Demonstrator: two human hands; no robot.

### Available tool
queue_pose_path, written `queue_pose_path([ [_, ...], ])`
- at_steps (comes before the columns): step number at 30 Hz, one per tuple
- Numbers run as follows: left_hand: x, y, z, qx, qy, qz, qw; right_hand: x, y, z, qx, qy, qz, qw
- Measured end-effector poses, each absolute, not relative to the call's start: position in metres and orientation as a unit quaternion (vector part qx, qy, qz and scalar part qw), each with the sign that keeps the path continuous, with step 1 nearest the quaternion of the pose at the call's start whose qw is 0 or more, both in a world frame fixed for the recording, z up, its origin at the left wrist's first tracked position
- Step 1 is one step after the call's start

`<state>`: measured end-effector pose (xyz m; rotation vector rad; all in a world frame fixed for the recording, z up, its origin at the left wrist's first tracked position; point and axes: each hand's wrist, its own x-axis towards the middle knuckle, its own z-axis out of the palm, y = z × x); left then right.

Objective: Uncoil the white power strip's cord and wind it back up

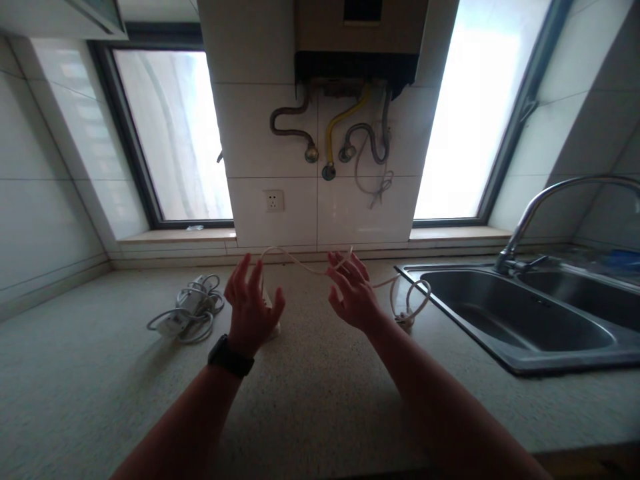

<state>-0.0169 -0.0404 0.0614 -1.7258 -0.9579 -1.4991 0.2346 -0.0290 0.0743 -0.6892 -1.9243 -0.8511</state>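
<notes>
Black wristwatch (231, 357), bare forearms

Thin white flexible cable (300, 263): slack, strung in a shallow arc above the speckled beige desk (310, 400), far end looped in loose coils beside the steel sink's rim.

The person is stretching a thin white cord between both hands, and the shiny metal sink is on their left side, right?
Not quite: the shiny metal sink is on their right side. The head view shows the thin white cord stretched between the left hand and right hand.
</notes>
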Motion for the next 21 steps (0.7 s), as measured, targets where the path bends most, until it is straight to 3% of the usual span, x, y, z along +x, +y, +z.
queue_pose_path([
  [3, -0.013, -0.052, 0.071, -0.724, -0.327, -0.474, 0.379, 0.229, -0.033, 0.071, -0.28, -0.799, -0.351, 0.4],
  [10, -0.014, -0.044, 0.068, -0.791, -0.327, -0.415, 0.309, 0.213, -0.048, 0.07, -0.231, -0.857, -0.309, 0.342],
  [12, -0.016, -0.042, 0.069, -0.797, -0.318, -0.424, 0.288, 0.208, -0.049, 0.068, -0.222, -0.87, -0.25, 0.362],
  [17, -0.02, -0.04, 0.071, -0.802, -0.295, -0.461, 0.238, 0.203, -0.031, 0.049, -0.298, -0.809, -0.005, 0.507],
  [21, -0.023, -0.044, 0.071, -0.802, -0.275, -0.469, 0.247, 0.213, 0.001, 0.03, -0.442, -0.763, 0.091, 0.463],
])
